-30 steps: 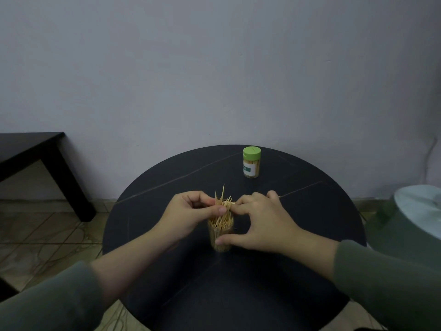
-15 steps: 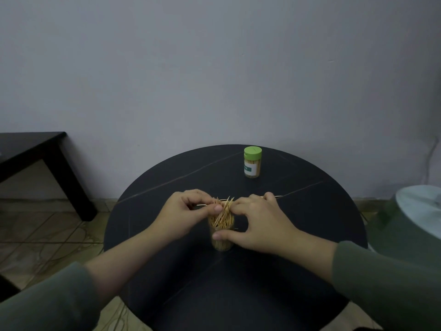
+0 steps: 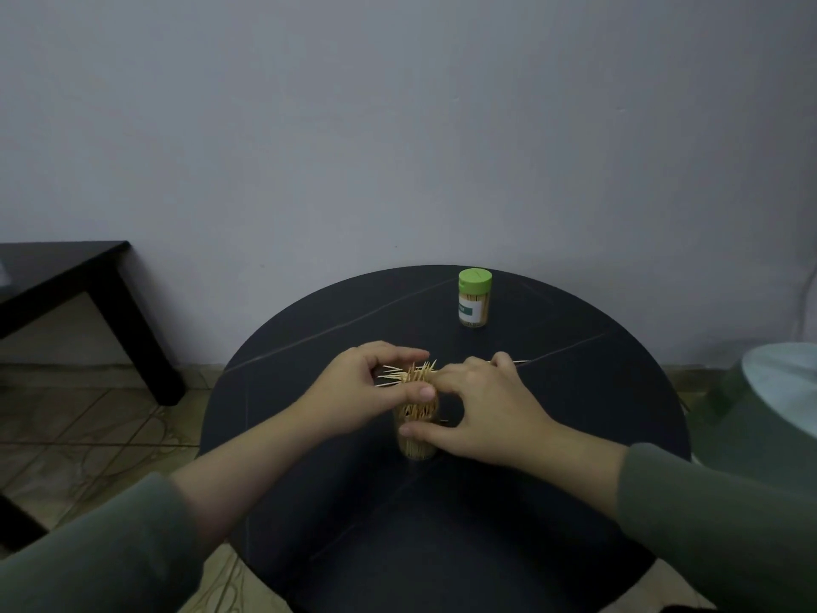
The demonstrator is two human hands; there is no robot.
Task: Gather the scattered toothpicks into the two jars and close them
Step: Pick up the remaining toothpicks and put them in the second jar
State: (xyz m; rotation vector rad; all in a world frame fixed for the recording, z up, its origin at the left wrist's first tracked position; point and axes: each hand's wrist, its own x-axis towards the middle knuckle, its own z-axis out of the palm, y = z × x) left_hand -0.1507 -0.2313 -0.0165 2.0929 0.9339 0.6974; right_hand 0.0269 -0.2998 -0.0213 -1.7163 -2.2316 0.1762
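An open clear jar (image 3: 417, 444) full of toothpicks stands in the middle of the round black table (image 3: 574, 435). A bundle of toothpicks (image 3: 418, 374) sticks out of its mouth, some splayed sideways to the left. My left hand (image 3: 367, 387) pinches the bundle from the left, thumb against the jar's top. My right hand (image 3: 482, 409) grips the jar from the right, thumb across its front and fingers curled over the toothpick tops. A second jar (image 3: 473, 304) with a green lid on stands closed at the table's far side. A toothpick (image 3: 521, 361) pokes out beyond my right hand's fingers.
A dark low table (image 3: 66, 280) stands at the left against the wall. A green bin with a pale lid (image 3: 773, 404) stands right of the round table. Tiled floor lies below on the left.
The toothpicks standing upright in the jar have been pressed down and now splay sideways to the left. Both hands stay at the jar; my right thumb has slid lower on it.
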